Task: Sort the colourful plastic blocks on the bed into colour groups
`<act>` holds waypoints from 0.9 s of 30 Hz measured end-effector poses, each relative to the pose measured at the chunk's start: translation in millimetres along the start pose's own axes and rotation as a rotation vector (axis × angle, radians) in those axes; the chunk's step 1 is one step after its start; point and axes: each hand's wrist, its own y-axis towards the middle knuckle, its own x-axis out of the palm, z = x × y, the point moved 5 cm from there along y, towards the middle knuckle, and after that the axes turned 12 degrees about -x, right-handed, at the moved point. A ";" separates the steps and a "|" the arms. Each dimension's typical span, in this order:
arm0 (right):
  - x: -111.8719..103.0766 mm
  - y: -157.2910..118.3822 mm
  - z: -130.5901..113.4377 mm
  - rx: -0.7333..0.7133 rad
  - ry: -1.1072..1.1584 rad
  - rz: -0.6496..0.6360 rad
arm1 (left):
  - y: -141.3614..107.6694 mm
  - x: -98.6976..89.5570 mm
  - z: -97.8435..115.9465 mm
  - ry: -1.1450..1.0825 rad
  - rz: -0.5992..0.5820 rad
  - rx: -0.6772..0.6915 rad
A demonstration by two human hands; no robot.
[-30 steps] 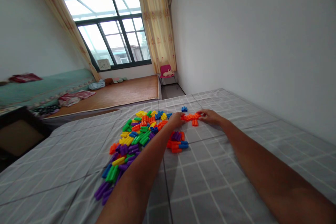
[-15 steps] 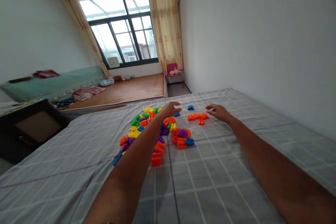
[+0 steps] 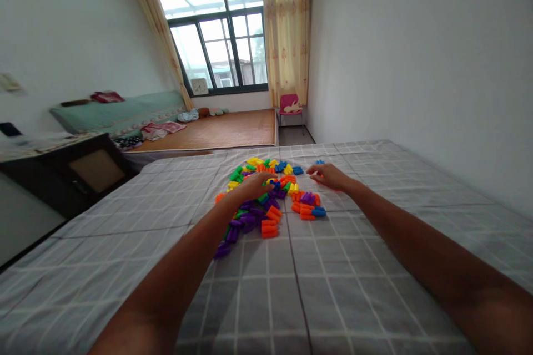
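Note:
Many small plastic pieces in orange, purple, green, yellow and blue lie heaped on a grey checked cloth. My left hand (image 3: 259, 184) is over the heap, fingers apart and pointing right, with nothing visible in them. To its right, my right hand (image 3: 327, 176) hovers with fingers spread, partly hiding some orange pieces behind it. A blue piece (image 3: 320, 162) shows just beyond my right hand. Between and below the hands sits a cluster of orange pieces (image 3: 307, 215) with a purple piece (image 3: 307, 198) and a blue piece (image 3: 318, 212). Purple pieces (image 3: 249, 222) lie below my left wrist.
The grey checked cloth (image 3: 358, 266) spreads over a wide surface beside a white wall (image 3: 416, 66). At the left stands a dark cabinet (image 3: 94, 172). Farther back are a brown mat (image 3: 233, 130), a pink chair (image 3: 288, 104) and a window.
The view has turned left. My left hand has moved back from the far blue pieces to over the heap. My right hand has shifted left and now covers part of the orange group.

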 end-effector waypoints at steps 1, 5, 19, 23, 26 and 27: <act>4.6 10.4 0.2 0.014 -0.034 -0.030 | -2.8 4.1 -0.1 0.007 0.008 0.023; 23.2 55.4 3.1 0.054 -0.116 -0.056 | -11.4 12.2 -4.5 0.008 -0.013 0.040; 69.7 126.8 -16.5 -0.080 -0.080 0.018 | -23.3 -3.3 -41.0 -0.095 0.074 -0.021; 33.7 112.8 3.1 -0.003 0.099 0.073 | -27.0 3.6 -47.3 -0.094 0.080 -0.010; -7.3 84.4 48.6 0.169 0.060 0.101 | -28.0 2.5 -47.6 -0.073 0.078 -0.008; -20.1 71.9 66.0 0.230 -0.010 0.102 | -27.6 0.8 -47.3 -0.067 0.085 -0.015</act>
